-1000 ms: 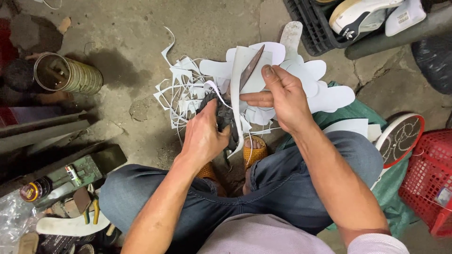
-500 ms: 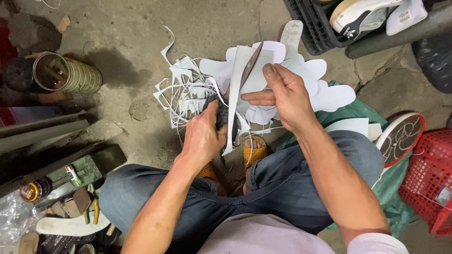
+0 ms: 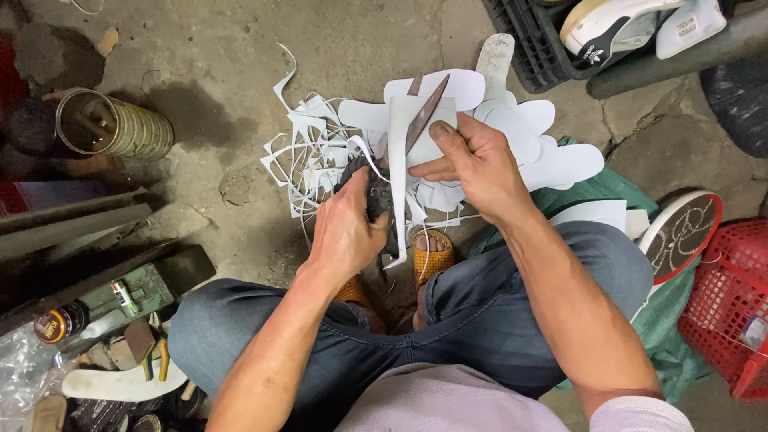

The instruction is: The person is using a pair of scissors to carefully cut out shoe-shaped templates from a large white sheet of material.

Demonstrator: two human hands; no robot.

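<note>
The left hand (image 3: 346, 232) grips dark-handled metal scissors (image 3: 404, 156), blades cutting a white sheet piece (image 3: 400, 128) pinched by the right hand (image 3: 472, 164), above a heap of white offcut strips (image 3: 312, 160) on concrete floor (image 3: 360, 40).

The white sheet (image 3: 400, 152) under the dark, rust-brown scissors (image 3: 422, 116) serves as the landmark: white offcuts (image 3: 308, 160) lie just left of it and white sole shapes (image 3: 552, 156) to its right, all on grey concrete floor (image 3: 240, 48). Below it sit orange-yellow sandals (image 3: 432, 254) and blue jeans (image 3: 512, 320); far right stands a red basket (image 3: 732, 304), far left a brassy-green tin (image 3: 116, 124)
</note>
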